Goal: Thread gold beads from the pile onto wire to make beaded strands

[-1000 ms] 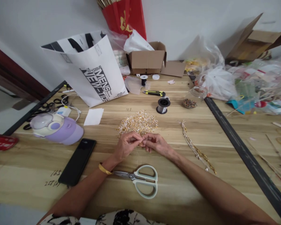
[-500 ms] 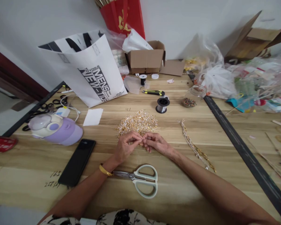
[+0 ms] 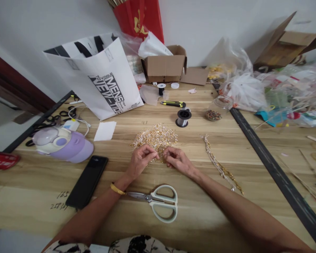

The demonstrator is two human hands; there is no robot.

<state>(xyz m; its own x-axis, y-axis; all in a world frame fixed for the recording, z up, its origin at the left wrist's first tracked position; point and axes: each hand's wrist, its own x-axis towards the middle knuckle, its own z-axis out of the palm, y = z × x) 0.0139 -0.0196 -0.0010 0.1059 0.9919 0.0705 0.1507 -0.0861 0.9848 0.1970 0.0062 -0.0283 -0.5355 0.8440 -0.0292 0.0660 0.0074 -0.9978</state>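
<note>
Taking the pile of tiny gold and clear pieces (image 3: 157, 133) on the bench (image 3: 200, 214) as the clock's centre: nearest, at 6, are scissors (image 3: 148, 198) with the handles toward 4, within easy reach of the right hand (image 3: 180, 161), I'd guess. Phone (image 3: 87, 182) is at 8, beaded strands (image 3: 218, 167) around 4, probably laid off there to stay clear of the arms. Both hands hover at the pile's near edge, slightly apart; the fingers on the left hand (image 3: 140, 160) are bunched to a near pinch, those on the right curl in, likely because the bits are so small. Can't tell if either grips anything. Further out, spool of wire (image 3: 182, 122) stands at 2, and past it a clear jar (image 3: 225, 106) looks tipped over, mixed dark beads (image 3: 212, 115) resting low inside. The white bag (image 3: 121, 84) at 11 gapes open, contents hidden. Open cardboard box (image 3: 162, 66) at 12 has white wrapping (image 3: 152, 45) poking out; behind, a red bag (image 3: 154, 21) holds thin sticks (image 3: 117, 2).
</note>
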